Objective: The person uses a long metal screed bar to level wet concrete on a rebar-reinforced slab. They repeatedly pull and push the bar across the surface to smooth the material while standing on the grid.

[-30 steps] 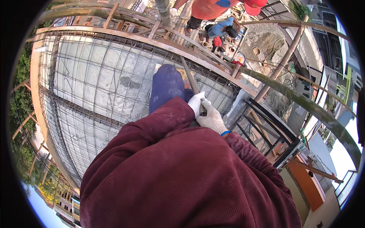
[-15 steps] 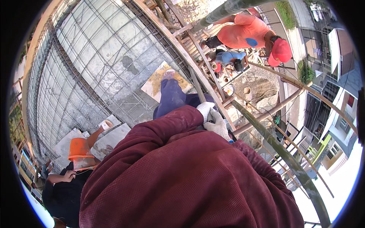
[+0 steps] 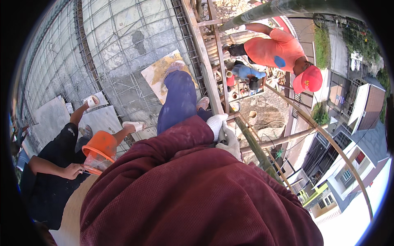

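My two hands, both in white knit gloves, meet in front of my maroon sleeves, beside a long wooden board (image 3: 201, 53). My left hand (image 3: 215, 125) is closed, its fingers turned toward the other glove. Just below it, my right hand (image 3: 230, 143) has bent fingers close against the left one. A small grey strip shows between the gloves, but what they grip is mostly hidden. My leg in dark blue trousers (image 3: 177, 98) stretches forward, the foot on a stained, pale square panel (image 3: 154, 78).
At left a co-worker in black (image 3: 53, 180) holds an orange bucket (image 3: 100, 143). Rebar mesh (image 3: 119, 37) covers the concrete deck. Beyond the board, a person in an orange shirt (image 3: 275, 51) and one in blue (image 3: 246, 73) stand lower. Bamboo poles (image 3: 258, 147) cross the right side.
The co-worker with the orange bucket has come further into view, both feet now showing. My view has turned slightly, and my gloved hands stay together, a little lower and further left.
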A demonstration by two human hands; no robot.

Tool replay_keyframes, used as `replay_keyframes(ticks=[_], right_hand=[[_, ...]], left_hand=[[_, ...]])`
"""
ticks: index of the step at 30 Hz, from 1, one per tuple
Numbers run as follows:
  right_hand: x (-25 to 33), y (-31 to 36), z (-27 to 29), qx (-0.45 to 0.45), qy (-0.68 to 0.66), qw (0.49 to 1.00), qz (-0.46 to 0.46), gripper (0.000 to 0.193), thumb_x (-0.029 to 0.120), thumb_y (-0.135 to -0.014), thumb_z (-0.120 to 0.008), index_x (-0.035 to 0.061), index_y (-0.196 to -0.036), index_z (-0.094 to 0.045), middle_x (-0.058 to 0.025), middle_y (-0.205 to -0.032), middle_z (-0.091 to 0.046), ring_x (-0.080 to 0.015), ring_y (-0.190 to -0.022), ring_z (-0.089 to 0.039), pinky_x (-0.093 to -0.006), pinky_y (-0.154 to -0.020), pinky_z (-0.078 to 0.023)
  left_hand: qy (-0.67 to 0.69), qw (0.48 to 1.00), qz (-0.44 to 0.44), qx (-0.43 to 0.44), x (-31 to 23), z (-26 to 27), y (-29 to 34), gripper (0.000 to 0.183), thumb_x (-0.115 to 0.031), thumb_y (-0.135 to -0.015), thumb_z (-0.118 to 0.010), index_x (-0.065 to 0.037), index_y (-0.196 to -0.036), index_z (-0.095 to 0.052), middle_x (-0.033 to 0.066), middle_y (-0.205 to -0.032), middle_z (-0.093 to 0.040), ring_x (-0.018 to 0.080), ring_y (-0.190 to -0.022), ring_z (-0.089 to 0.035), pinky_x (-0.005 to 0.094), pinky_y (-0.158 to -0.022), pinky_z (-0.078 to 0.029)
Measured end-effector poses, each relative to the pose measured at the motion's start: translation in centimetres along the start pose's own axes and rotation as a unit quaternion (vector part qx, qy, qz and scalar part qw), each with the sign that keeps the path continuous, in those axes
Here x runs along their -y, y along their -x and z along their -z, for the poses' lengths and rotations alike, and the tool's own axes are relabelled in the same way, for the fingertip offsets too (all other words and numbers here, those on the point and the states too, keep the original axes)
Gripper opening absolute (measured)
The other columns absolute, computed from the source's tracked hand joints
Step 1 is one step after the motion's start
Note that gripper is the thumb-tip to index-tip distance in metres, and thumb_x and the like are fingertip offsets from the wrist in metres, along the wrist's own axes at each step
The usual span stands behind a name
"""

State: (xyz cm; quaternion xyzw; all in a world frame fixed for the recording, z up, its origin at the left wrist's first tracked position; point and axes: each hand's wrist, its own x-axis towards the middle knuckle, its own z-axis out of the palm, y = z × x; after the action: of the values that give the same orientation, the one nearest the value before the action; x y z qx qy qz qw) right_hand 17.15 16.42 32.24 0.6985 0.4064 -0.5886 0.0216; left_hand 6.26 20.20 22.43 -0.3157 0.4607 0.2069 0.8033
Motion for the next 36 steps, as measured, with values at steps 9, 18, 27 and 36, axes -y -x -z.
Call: replay_keyframes(ticks=[9,18,27,36], right_hand=[[0.6,1.1,3.1,0.066,-0.033,0.997,-0.033,0.081,0.008,-0.073,-0.067,-0.0009,-0.152,-0.047,-0.0242,-0.14,-0.059,-0.0276,-0.132,-0.056,-0.0342,-0.111,-0.041],[-2.0,-0.3,2.5,0.064,-0.018,0.998,0.017,0.084,0.008,-0.071,-0.069,0.0016,-0.152,-0.047,-0.0205,-0.147,-0.055,-0.0314,-0.138,-0.052,-0.0358,-0.114,-0.04],[-5.8,-2.6,3.1,0.043,0.03,0.992,0.116,0.081,0.003,-0.072,-0.07,-0.0016,-0.15,-0.049,-0.0166,-0.134,-0.06,-0.0221,-0.111,-0.061,-0.0324,-0.098,-0.049],[5.0,-0.1,0.1,0.148,-0.227,0.962,-0.04,0.09,0.008,-0.079,-0.072,-0.0013,-0.158,-0.031,-0.0138,-0.117,-0.061,-0.0179,-0.091,-0.06,-0.0324,-0.079,-0.053]], left_hand=[[-0.007,0.998,-0.056,0.031,3.6,-0.1,-3.1,0.037,-0.032,-0.102,-0.058,-0.018,-0.069,-0.049,0.0004,-0.058,-0.048,0.0194,-0.047,-0.047,0.04,-0.05,-0.042],[-0.24,0.951,-0.188,0.047,3.9,2.3,-5.3,0.037,-0.027,-0.101,-0.054,-0.014,-0.067,-0.054,0.0025,-0.06,-0.051,0.0205,-0.049,-0.048,0.0396,-0.052,-0.041],[-0.329,0.9,-0.279,0.067,4.9,3.1,-9.0,0.029,-0.021,-0.097,-0.059,-0.012,-0.07,-0.055,0.0031,-0.063,-0.055,0.018,-0.05,-0.05,0.0368,-0.051,-0.04],[-0.159,0.976,-0.086,0.118,-3.1,3.5,-0.9,0.028,-0.023,-0.099,-0.059,-0.015,-0.072,-0.055,-0.0015,-0.063,-0.055,0.0153,-0.051,-0.053,0.0311,-0.052,-0.044]])
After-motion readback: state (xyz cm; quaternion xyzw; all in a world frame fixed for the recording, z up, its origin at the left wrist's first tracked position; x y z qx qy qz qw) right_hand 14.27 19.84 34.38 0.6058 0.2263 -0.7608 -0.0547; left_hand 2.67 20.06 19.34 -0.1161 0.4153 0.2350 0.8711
